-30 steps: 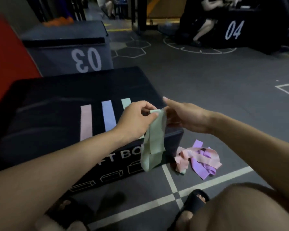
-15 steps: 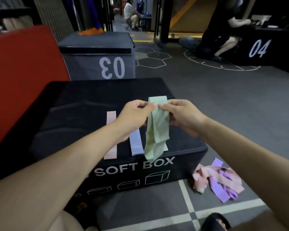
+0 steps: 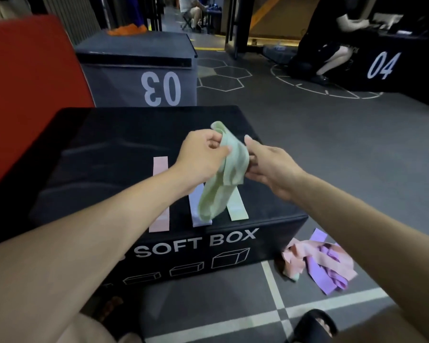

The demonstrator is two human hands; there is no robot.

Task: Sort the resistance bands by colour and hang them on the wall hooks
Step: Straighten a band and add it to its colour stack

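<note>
Head view, frame centre: left hand and right hand both pinch a green band above the box.

held band: pale green | bands on box: pink, lilac, green | box: black, white lettering

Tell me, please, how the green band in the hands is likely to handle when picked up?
Probably floppy: the green band droops and folds below the left hand and right hand. Likely light, since fingertip pinches hold it. It seems unlikely to roll or break.
</note>
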